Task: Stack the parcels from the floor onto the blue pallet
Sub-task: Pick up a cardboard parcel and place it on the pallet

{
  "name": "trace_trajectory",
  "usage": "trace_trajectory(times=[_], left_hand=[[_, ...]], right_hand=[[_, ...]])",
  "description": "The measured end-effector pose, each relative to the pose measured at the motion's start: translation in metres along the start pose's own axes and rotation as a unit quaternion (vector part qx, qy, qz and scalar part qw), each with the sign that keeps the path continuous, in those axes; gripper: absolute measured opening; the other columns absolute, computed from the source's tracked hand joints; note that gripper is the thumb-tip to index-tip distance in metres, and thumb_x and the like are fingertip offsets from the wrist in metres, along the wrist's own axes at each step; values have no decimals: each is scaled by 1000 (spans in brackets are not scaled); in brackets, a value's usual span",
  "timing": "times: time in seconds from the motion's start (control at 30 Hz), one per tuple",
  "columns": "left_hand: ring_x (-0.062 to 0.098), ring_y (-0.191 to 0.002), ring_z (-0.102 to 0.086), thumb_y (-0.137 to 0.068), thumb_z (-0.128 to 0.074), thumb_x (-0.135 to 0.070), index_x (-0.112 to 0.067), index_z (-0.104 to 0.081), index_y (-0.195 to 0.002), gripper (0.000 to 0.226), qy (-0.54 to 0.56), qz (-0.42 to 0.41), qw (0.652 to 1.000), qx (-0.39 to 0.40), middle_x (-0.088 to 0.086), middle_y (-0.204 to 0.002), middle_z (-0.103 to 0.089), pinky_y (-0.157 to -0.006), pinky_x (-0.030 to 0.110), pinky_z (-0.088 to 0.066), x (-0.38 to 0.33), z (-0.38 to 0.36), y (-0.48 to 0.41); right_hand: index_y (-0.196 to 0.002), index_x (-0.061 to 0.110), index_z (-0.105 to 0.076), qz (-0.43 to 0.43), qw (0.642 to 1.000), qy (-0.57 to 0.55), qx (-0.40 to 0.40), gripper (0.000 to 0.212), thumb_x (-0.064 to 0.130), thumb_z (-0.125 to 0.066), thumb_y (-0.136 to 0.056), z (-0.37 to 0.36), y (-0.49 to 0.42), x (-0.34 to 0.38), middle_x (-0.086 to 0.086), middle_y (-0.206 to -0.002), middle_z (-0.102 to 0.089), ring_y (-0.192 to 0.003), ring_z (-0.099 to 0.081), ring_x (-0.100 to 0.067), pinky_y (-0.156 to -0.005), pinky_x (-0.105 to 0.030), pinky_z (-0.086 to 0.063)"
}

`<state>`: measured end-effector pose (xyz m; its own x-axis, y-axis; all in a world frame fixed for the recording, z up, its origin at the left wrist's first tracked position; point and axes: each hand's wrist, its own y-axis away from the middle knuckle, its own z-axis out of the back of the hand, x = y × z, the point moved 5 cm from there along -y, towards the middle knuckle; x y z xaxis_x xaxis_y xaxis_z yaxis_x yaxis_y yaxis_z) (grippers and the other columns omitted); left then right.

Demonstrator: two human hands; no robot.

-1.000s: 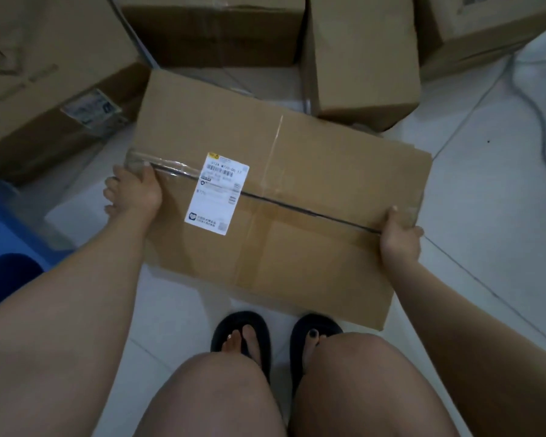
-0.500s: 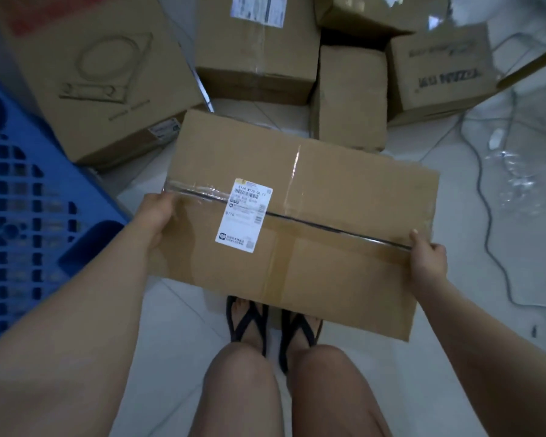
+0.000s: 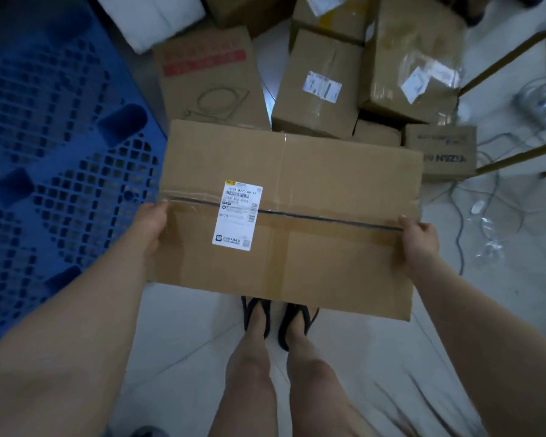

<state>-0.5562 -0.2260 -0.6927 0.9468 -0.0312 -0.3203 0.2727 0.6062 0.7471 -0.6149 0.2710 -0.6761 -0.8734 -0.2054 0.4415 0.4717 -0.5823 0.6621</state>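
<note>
The blue pallet (image 3: 44,152) fills the left side. It is hard moulded plastic, a grid of small square openings broken by larger rounded recesses, and its far and left parts run out of view. A soft white bundle (image 3: 152,17) lies at its top edge, cut off by the frame.

The left hand (image 3: 150,227) grips the left end of the parcel (image 3: 312,253), thumb on the top face; its fingers are hidden behind the cardboard. The parcel is a broad, flat rectangular carton of plain brown corrugated board, held level above the pale tiled floor (image 3: 183,326), just right of the pallet and not on it. Glossy clear tape (image 3: 284,171) crosses its dark centre seam, and a white printed label (image 3: 237,215) sits left of the middle, its small text unreadable. The near edge hides the toes of two dark sandals (image 3: 259,313).

Behind it, other parcels (image 3: 319,86) crowd the floor: brown cartons, some taped and labelled, several partly covered by the held one.

The right hand (image 3: 418,239) clasps the right end, thumb on top, fingers wrapped over the side. Further right, thin cables (image 3: 486,190) tangle on the tiles, blurred.
</note>
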Motion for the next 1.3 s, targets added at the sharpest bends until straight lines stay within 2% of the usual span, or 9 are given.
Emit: trace_trajectory(times=[0.37,0.47,0.6,0.73,0.87,1.0,1.17,1.23,1.3], left_hand=[[35,-130,-43,-99,-41,-37,-7,-39,-143,54,135,119,984,11,16,-146,-42,-111,49,-34,81,132,-41],[36,-129,-43,-98,-44,-38,-6,-40,-142,54,167,152,974,7,16,-145,-43,-110,49,-34,104,172,-77],[36,-127,-44,-98,-44,-38,-4,-41,-140,55,181,190,965,-19,16,-143,-45,-108,45,-35,130,239,-151],[35,-130,-42,-99,-42,-37,-2,-37,-142,56,168,193,965,-62,17,-146,-41,-107,46,-33,135,309,-216],[35,-133,-39,-97,-45,-39,-10,-34,-145,58,147,188,968,-74,13,-149,-37,-112,49,-31,130,356,-275],[36,-143,-22,-93,-53,-36,-21,-4,-154,79,72,137,983,-102,14,-159,-13,-116,48,-24,110,356,-320],[35,-145,-15,-85,-67,-33,-21,3,-154,99,34,154,987,-20,17,-160,3,-116,39,-27,123,273,-337],[35,-147,-2,-83,-71,-32,-22,10,-152,107,-63,150,986,19,14,-158,20,-111,41,-32,135,234,-340],[34,-147,8,-82,-70,-35,-23,16,-151,110,-195,80,977,39,14,-156,26,-114,49,-28,143,198,-350]], right_hand=[[-135,10,-45,79,992,70,62,57,32,-64,-85,-125,105,114,-16,-132,-54,-117,-52,-34,-102,-41,-42],[-136,10,-45,84,989,101,70,58,29,-64,-85,-188,136,131,-17,-130,-56,-105,-56,-30,-91,-36,-45],[-127,4,-53,118,970,181,113,43,22,-59,-88,-302,174,153,-18,-115,-60,-97,-58,-31,-68,-28,-38],[-124,5,-55,132,961,196,141,44,25,-63,-86,-402,214,177,-11,-92,-58,-85,-54,-25,-72,-28,-37],[-137,19,-43,143,955,179,188,55,32,-60,-87,-491,226,212,-14,-131,-55,-106,-53,-27,-95,-34,-41],[-152,16,0,82,939,210,258,91,34,-62,-87,-571,222,219,-11,-155,-25,-137,-33,-33,-113,-43,-29],[-151,15,3,78,882,378,270,98,30,-67,-84,-614,200,162,-15,-154,-24,-136,-33,-35,-105,-43,-36],[-151,22,3,143,817,480,285,99,34,-67,-81,-624,194,135,-14,-154,-21,-131,-39,-37,-100,-44,-41],[-150,31,9,240,715,581,307,102,39,-66,-81,-639,192,108,-10,-159,-2,-138,-30,-35,-105,-46,-40]])
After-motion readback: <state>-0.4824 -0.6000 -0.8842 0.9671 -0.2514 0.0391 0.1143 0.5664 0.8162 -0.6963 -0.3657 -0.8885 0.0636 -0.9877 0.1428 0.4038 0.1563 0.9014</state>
